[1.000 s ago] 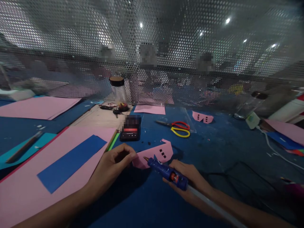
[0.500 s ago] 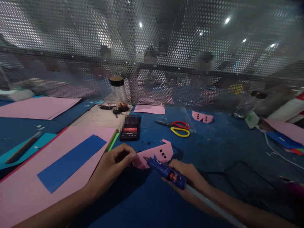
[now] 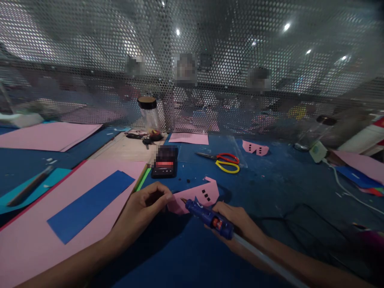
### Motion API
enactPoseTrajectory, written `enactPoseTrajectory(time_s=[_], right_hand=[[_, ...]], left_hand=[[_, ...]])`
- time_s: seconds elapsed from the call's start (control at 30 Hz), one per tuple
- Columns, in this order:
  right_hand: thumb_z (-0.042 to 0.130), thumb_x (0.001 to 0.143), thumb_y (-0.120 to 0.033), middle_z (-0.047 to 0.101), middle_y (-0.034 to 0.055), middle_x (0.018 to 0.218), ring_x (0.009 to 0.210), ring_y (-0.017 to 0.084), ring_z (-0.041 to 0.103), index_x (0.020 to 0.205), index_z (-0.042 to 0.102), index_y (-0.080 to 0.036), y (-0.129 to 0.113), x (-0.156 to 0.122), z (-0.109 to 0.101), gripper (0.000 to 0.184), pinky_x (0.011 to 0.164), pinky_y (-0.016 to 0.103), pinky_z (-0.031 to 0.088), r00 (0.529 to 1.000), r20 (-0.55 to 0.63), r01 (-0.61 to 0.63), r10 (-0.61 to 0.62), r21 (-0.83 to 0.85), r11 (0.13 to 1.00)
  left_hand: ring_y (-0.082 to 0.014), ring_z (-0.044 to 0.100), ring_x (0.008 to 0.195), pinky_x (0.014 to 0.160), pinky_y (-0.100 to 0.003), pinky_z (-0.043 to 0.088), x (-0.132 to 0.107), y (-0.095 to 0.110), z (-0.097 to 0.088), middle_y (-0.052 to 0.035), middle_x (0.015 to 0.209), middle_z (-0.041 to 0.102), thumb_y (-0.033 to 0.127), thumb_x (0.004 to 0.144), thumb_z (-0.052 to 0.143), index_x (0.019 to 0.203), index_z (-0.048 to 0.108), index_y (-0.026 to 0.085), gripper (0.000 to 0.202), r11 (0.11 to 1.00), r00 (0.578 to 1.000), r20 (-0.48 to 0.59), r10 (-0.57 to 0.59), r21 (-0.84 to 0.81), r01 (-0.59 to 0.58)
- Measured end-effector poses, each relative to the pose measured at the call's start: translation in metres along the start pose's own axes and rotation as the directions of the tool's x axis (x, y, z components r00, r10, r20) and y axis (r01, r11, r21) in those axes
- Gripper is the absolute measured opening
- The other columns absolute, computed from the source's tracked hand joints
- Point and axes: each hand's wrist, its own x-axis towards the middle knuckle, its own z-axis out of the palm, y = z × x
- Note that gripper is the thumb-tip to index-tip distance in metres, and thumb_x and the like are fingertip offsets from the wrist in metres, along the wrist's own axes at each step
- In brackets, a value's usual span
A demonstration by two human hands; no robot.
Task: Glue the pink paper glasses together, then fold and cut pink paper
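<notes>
We are pinching the left end of the pink cutout [image 3: 193, 192] in a narrow grip between the thumb and finger of our left hand [image 3: 150, 204], and our right hand [image 3: 232, 218] is wrapping its grip around the blue glue gun [image 3: 205, 214]. The pink cutout is lying near us on the blue bench [image 3: 180, 260], and the glue gun is crossing in front of its lower edge; we are finding it hard to tell whether the nozzle is touching the paper. Our left forearm is reaching over the large pink sheet [image 3: 27, 244], where a blue strip [image 3: 90, 206] is lying aslant. Beyond our left hand, a black phone [image 3: 164, 170] is resting just past the green strip [image 3: 143, 179], and a lidded jar [image 3: 150, 118] is standing behind it. Scissors [image 3: 216, 158] are lying beyond the pink cutout, their red and yellow handles pointing right, and a smaller pink piece [image 3: 255, 148] is sitting past them. A dark cable [image 3: 285, 219] is looping beside our right forearm, while a perforated screen [image 3: 90, 44] is closing off the far side, with blurred people showing through it.
</notes>
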Motion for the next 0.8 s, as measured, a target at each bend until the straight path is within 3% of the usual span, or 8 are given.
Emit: enactPoseTrajectory(time_s=[0.8], right_hand=[[0.061,0.085,-0.019,0.064,-0.0007,0.079,0.063,0.015,0.06,0.086,0.052,-0.022,0.005,0.002,0.0026,0.01,0.057,0.024,0.035,1.0,0.002,-0.008,0.008,-0.038,0.999]], left_hand=[[-0.017,0.057,0.069,0.064,-0.028,0.042,-0.0005,0.0019,0.0007,-0.0009,0.079,0.066,0.051,0.091,0.061,0.082,0.066,0.021,0.032,1.0,1.0,-0.019,-0.01,-0.017,0.01]])
